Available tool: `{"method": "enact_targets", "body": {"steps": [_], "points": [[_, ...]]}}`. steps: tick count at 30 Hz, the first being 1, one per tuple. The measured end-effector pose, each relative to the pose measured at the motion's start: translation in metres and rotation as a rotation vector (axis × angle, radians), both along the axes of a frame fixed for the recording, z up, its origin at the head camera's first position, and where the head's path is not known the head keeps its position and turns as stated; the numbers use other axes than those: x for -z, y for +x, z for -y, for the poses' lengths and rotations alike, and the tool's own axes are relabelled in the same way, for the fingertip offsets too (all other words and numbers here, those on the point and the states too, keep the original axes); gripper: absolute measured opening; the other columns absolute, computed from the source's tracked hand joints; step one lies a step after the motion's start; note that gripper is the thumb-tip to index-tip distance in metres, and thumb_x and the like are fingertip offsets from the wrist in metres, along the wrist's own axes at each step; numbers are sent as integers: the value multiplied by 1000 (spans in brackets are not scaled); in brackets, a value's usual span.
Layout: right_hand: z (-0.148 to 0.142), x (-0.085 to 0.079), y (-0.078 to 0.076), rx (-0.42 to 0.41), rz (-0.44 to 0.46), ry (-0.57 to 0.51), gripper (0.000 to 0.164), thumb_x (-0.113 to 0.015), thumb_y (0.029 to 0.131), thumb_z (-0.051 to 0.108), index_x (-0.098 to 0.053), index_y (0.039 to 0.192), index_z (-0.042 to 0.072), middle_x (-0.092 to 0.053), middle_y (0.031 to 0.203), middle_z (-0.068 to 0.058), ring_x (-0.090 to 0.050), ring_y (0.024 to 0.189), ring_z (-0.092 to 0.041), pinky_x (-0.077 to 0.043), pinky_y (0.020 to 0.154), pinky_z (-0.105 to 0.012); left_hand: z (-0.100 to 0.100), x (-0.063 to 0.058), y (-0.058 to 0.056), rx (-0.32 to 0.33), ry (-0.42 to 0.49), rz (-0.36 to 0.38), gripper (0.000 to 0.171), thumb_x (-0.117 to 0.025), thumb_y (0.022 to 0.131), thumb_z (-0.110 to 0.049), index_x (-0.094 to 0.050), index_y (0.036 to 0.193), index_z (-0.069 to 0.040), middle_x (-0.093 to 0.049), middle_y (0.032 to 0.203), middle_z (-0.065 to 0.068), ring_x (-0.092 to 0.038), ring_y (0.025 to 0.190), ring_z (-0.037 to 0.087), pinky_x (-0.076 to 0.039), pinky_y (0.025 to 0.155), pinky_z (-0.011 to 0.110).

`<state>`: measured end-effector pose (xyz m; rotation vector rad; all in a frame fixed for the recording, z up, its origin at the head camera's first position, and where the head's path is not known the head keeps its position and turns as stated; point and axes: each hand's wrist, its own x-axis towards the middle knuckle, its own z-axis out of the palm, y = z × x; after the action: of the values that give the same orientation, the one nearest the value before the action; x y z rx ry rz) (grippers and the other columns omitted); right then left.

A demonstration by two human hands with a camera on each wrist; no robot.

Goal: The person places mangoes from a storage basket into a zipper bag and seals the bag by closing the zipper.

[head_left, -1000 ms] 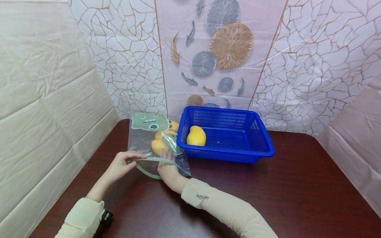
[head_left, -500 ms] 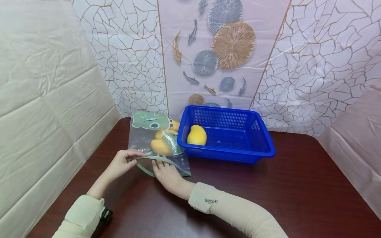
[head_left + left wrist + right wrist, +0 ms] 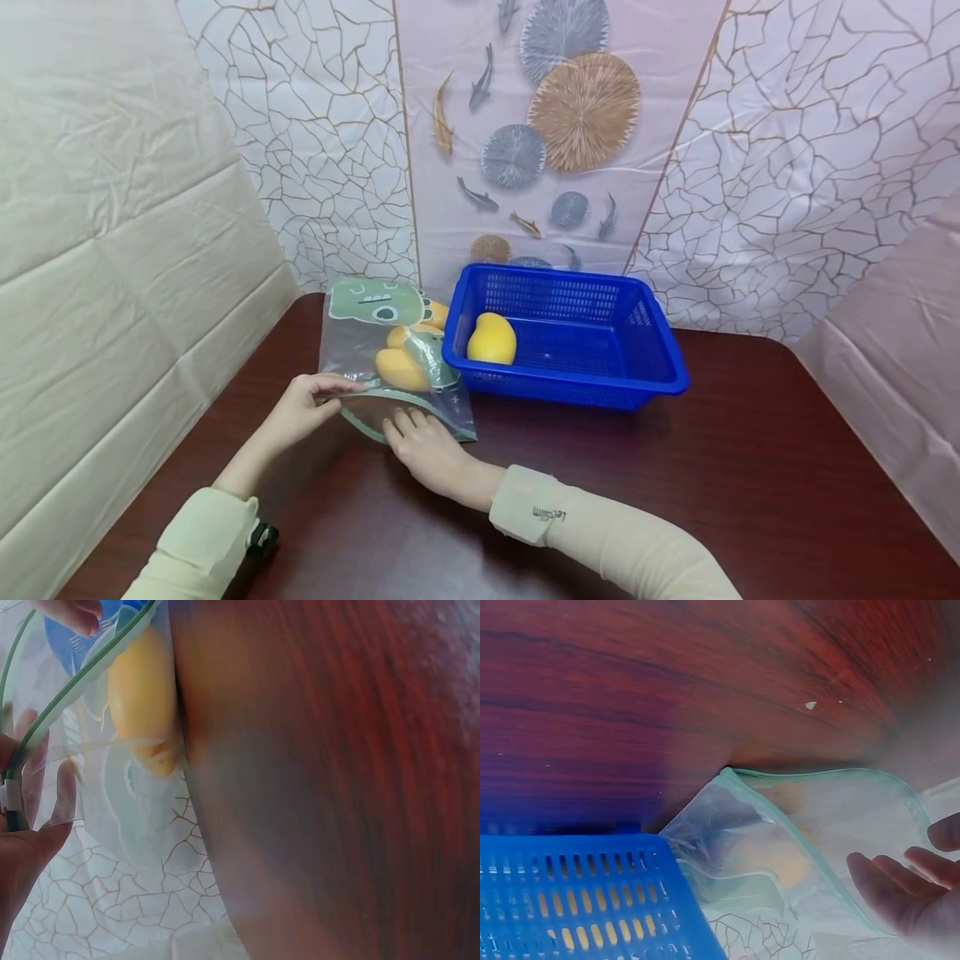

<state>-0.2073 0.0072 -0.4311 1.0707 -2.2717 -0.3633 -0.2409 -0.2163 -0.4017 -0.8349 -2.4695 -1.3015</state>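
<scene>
Plastic bag (image 3: pixel 351 350) lies pinched by left hand (image 3: pixel 306 408), right hand (image 3: pixel 429 450) relaxed at its mouth.

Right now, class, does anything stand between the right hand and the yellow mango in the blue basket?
Yes: the basket's near wall stands between the right hand and the mango; nothing visible covers the mango from above.

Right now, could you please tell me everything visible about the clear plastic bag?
The clear plastic-looking bag, printed with a green cartoon, lies on the reddish-brown table beside the blue perforated basket. At least three smooth yellow fruits show inside. Its near end is a gaping green-edged mouth, held by the left hand; the right hand is at it, contact unclear.
</scene>
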Motion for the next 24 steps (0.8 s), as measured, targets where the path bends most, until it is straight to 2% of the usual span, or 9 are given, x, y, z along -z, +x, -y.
{"method": "enact_targets", "body": {"steps": [7, 13, 17, 24], "points": [[-14, -4, 1, -32, 67, -35, 29, -60, 87, 16, -62, 116, 12, -62, 104, 0, -59, 87, -15, -51, 74, -25, -4, -1, 0, 6, 12, 9, 35, -50, 75, 21, -71, 98, 4, -70, 95, 20, -57, 88, -9, -48, 67, 15], [-23, -2, 0, -82, 91, -134, 14, -61, 84, 15, -63, 98, 13, -60, 83, 2, -56, 73, -13, -48, 64, -22, -4, 1, 2, 9, 22, 23, 33, -51, 76, 20, -70, 98, 5, -70, 96, 21, -56, 90, -10, -48, 68, 14], [-29, -2, 3, -119, 137, -193, 6, -60, 82, 15, -62, 88, 14, -57, 77, 2, -55, 69, -13, -46, 61, -23, -5, 1, 3, 2, 30, 25, 33, -52, 76, 20, -71, 98, 5, -70, 96, 20, -56, 90, -9, -48, 69, 13], [-38, -3, 10, -141, 87, -276, 8, -67, 78, 20, -60, 79, 16, -55, 71, 4, -52, 62, -12, -43, 52, -24, -5, 1, 3, 1, 45, 4, 33, -51, 74, 22, -70, 96, 6, -70, 94, 22, -56, 88, -9, -47, 66, 13]]}}
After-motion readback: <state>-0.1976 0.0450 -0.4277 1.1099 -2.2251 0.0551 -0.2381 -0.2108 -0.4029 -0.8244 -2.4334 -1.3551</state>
